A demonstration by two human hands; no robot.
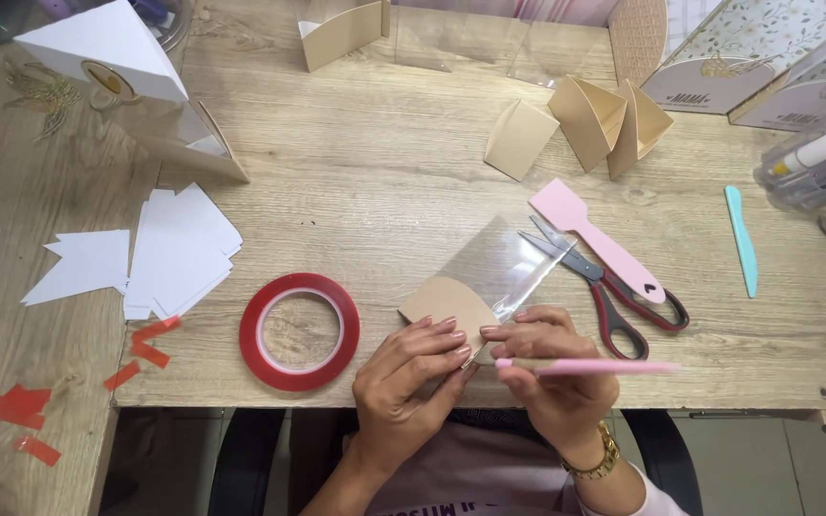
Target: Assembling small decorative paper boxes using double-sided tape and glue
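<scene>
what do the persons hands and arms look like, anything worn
Both forearms are bare. The right hand has a gold-coloured link bracelet or watch band at the wrist, with a pale pink sleeve edge near the elbow. The left hand wears nothing visible. Fingernails look neat and unpainted.

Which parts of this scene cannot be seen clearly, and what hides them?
All in the head view:
- Near edge of the tan card piece: covered by the left hand and right hand.
- Tip of the pink tool: hidden among the fingers.
- Scissors: partly under the pink spatula.
- Patterned boxes: cut by the top edge.
- Pen tray: cut by the right edge.
</scene>
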